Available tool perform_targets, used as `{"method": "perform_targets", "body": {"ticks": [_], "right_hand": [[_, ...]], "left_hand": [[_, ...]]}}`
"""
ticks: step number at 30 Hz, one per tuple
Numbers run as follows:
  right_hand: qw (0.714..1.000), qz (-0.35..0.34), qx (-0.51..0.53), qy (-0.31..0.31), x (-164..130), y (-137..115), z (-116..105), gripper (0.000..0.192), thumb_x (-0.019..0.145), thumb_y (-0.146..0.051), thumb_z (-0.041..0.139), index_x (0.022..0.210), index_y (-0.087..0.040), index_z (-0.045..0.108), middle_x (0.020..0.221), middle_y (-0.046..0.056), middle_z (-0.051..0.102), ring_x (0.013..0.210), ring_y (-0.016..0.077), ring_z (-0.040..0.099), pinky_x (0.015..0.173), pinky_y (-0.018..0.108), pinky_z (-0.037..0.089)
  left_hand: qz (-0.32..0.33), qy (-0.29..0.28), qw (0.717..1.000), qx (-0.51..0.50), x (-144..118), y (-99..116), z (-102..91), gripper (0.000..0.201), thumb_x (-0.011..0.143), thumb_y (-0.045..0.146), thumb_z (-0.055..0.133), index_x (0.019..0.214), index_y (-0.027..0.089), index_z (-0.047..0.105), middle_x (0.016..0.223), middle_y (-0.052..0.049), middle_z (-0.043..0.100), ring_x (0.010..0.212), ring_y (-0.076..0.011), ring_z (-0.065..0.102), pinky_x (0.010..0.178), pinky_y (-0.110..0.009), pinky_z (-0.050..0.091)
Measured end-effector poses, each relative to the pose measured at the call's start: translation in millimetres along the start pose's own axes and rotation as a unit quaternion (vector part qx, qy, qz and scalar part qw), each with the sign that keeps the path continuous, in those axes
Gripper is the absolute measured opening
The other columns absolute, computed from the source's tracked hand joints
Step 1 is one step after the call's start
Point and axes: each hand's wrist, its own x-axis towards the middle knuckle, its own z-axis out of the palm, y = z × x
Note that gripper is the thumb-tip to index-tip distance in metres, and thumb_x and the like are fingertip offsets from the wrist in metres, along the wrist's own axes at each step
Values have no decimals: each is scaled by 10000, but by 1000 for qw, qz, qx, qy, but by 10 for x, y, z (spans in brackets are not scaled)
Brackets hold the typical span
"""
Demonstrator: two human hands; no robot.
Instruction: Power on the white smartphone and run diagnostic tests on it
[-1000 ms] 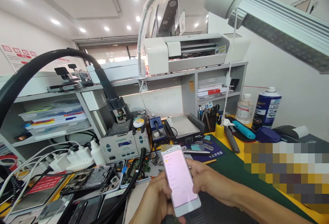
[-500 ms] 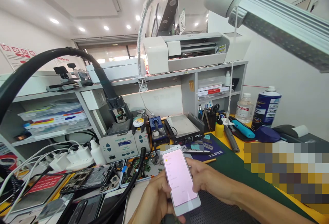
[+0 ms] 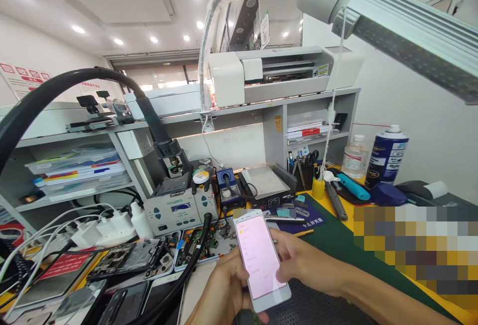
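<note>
Head view: both hands, left hand [image 3: 220,290] and right hand [image 3: 304,263], grip a lit white phone [image 3: 261,258] above the workbench [image 3: 336,240].

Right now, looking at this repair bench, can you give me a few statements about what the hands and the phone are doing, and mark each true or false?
1. The left hand holds a white phone. True.
2. The phone's screen is dark. False: it is lit, pale pink.
3. The right hand rests on the blue spray can. False: it is at the phone's right edge; the can stands far off by the wall.
4. A thick black hose runs across the bench left of the hands. True.
</note>
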Motion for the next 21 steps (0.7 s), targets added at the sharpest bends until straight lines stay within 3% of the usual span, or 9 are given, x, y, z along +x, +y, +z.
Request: {"method": "perform_targets", "body": {"ticks": [10,21], "right_hand": [[1000,10,10,-18,7,-50,13,732,534,21,554,1234,-192,509,1025,36,712,952,228,661,725,279,478],[1000,21,2,3,-16,-72,24,685,562,-7,557,1217,-206,541,1046,26,716,1004,235,649,769,287,472]], "left_hand": [[6,6,1000,10,-2,-11,4,566,679,185,443,1238,98,468,1022,-172,683,864,-327,644,524,-357,503],[3,8,1000,-10,-16,4,36,545,668,146,438,1207,106,503,972,-158,698,826,-311,662,512,-322,485]]}}
